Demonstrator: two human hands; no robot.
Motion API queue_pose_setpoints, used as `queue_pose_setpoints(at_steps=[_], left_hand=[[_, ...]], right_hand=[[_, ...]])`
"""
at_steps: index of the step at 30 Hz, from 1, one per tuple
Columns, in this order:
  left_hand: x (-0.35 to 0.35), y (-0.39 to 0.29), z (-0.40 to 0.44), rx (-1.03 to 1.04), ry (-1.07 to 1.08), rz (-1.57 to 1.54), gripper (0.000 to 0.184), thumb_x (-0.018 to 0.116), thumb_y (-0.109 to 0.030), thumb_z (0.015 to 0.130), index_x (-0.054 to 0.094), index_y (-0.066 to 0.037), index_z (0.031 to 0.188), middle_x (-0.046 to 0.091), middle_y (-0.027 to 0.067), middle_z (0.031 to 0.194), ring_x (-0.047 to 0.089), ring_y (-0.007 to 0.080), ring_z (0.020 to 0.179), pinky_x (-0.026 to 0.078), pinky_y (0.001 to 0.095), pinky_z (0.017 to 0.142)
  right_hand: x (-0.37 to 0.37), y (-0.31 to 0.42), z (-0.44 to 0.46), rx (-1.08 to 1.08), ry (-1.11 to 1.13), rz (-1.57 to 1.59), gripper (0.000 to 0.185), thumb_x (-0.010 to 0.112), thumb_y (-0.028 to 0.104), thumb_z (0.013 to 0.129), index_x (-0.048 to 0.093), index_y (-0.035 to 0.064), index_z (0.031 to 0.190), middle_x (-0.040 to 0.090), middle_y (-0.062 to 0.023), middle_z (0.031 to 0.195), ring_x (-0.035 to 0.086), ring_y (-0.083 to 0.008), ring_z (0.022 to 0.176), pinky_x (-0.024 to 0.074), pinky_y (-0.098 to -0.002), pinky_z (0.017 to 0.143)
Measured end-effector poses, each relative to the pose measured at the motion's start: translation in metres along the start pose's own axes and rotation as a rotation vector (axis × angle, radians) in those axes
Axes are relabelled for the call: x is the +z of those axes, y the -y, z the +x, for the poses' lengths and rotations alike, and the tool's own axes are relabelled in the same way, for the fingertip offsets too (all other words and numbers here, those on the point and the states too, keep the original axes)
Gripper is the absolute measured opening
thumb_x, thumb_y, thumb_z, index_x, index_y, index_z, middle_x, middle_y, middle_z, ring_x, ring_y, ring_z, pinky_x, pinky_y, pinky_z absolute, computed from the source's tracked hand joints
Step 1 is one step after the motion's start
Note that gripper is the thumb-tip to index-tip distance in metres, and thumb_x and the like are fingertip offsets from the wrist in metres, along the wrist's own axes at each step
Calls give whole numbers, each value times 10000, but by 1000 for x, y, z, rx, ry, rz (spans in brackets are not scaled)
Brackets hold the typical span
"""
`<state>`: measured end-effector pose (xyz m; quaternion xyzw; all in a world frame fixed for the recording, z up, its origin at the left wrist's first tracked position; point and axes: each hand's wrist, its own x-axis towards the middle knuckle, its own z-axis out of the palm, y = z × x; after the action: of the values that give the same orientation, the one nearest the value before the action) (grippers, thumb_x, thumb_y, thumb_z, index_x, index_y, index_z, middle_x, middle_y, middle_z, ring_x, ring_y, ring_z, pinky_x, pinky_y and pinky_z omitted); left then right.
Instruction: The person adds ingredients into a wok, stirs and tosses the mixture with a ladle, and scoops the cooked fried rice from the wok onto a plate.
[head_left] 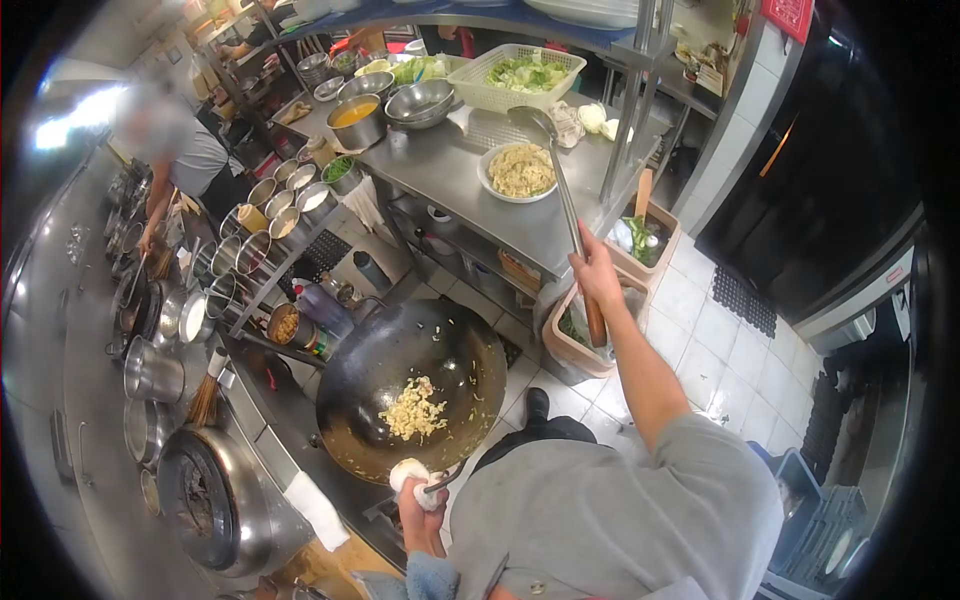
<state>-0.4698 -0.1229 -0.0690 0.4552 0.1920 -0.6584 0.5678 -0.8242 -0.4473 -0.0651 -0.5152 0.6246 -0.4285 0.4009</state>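
Observation:
My left hand (pixel 412 512) is closed around the handle of a large dark wok (pixel 345 370), with a white cloth (pixel 428 490) between palm and metal. The wok is tilted, and a small heap of fried rice (pixel 413 410) lies inside it, with stray bits on its wall. My right hand (pixel 597 270) grips the wooden end of a long ladle (pixel 566 190). The ladle's bowl is over the steel counter, just above or beside a white plate (pixel 497 187) heaped with fried rice (pixel 522 170). I cannot tell whether it touches the food.
A basket of chopped lettuce (pixel 470 88) and steel bowls (pixel 420 100) stand on the counter (pixel 440 170). Lidless seasoning pots (pixel 255 250) line a rack at left. A co-worker (pixel 190 140) reaches over the far stove. Bins (pixel 575 350) stand below my right arm.

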Motion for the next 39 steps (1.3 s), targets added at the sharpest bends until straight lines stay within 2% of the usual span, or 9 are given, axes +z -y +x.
queue_pose_setpoints(at_steps=[9,15,17,23,25,28,32,36,39], left_hand=[[-7,8,12,-62,7,12,192,455,-41,716,456,-68,906,553,129,727,575,231,601,456,298,421],[-8,11,26,-89,54,19,193,451,-47,720,466,-69,911,566,141,748,572,236,598,453,294,423],[-7,11,24,-91,76,26,197,450,-52,722,470,-69,918,572,148,766,572,239,605,452,294,428],[-3,16,26,-83,148,38,216,452,-62,725,472,-68,940,576,148,805,579,238,650,450,298,445],[3,18,24,-19,178,109,155,459,-68,735,488,-61,887,576,138,800,578,235,644,453,317,456],[25,21,14,85,152,197,60,477,-75,756,504,-50,803,558,111,751,576,227,603,458,342,470],[8,27,22,184,149,204,66,508,-65,759,513,-36,817,551,85,721,579,215,573,473,343,478],[15,30,18,174,123,187,79,497,-89,758,475,-54,826,508,91,668,558,243,567,463,339,453],[12,21,5,105,95,20,126,496,-95,751,483,-52,869,537,103,736,582,237,615,488,325,458]], right_hand=[[5,-13,-38,-24,59,-74,637,530,35,791,332,45,1397,570,-82,708,467,-124,437,405,-288,422],[11,-34,-22,-393,-62,-172,653,547,33,787,327,58,1402,588,-75,736,488,-128,452,426,-278,424],[4,-18,-23,-80,52,49,666,556,40,797,309,74,1414,566,-52,703,479,-111,446,410,-267,394],[-30,63,-77,226,365,410,661,546,69,840,268,125,1437,462,8,615,415,-68,409,351,-240,340],[-32,67,-111,132,571,212,699,555,59,818,254,149,1443,513,-61,652,515,-153,489,432,-307,429],[-14,33,-136,-575,628,-405,731,534,22,784,254,174,1442,555,-152,774,583,-289,667,483,-382,612],[-12,60,-150,-325,984,-881,720,481,-29,745,311,168,1416,550,-188,910,577,-363,816,462,-432,741],[0,56,-158,-448,968,-734,745,509,-1,738,278,150,1430,579,-207,947,606,-309,835,482,-390,724],[-2,106,-171,36,977,-408,738,539,38,772,246,144,1441,596,-186,954,617,-214,759,498,-352,647]])
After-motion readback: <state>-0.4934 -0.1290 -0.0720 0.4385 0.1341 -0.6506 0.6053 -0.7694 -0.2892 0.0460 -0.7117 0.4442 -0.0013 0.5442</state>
